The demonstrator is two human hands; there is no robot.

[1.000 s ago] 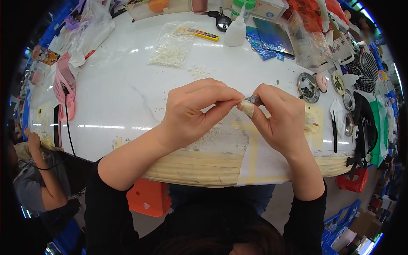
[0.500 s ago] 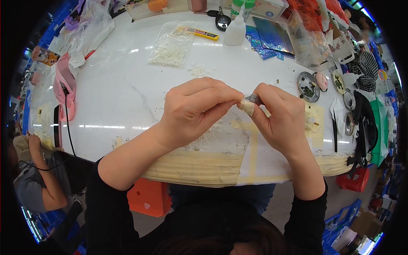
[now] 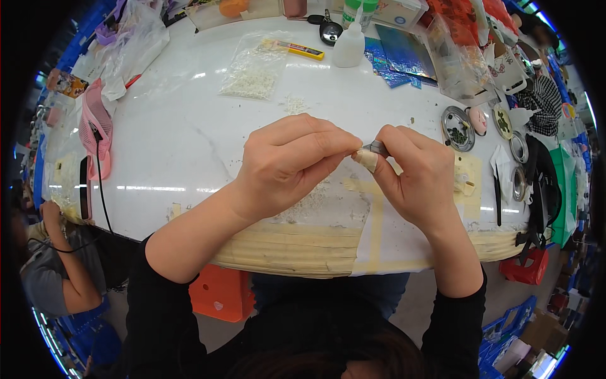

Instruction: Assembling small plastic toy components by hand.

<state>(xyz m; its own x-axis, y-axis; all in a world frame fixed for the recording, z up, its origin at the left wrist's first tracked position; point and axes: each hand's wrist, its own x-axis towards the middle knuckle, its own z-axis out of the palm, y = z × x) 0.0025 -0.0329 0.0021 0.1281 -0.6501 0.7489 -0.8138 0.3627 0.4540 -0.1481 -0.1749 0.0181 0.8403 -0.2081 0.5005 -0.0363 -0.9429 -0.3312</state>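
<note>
Both my hands meet over the middle of the table, fingertips almost touching. My left hand is closed in a pinch of thumb and fingers; whatever it grips is too small to make out. Between the thumb and bent forefinger of my right hand sits a small grey piece, perhaps metal, pointing toward the left fingertips. Beige tape wraps the right thumb tip. Small white bits lie scattered on the table below my hands, partly hidden by the left one.
Farther off lie a clear bag of white bits, a yellow cutter knife and a white squeeze bottle. Round metal dishes and black tweezers are at right. A pink mesh cap lies left, near another person.
My hands hold nearly the same pose, with barely any shift. The person at the far left has moved slightly.
</note>
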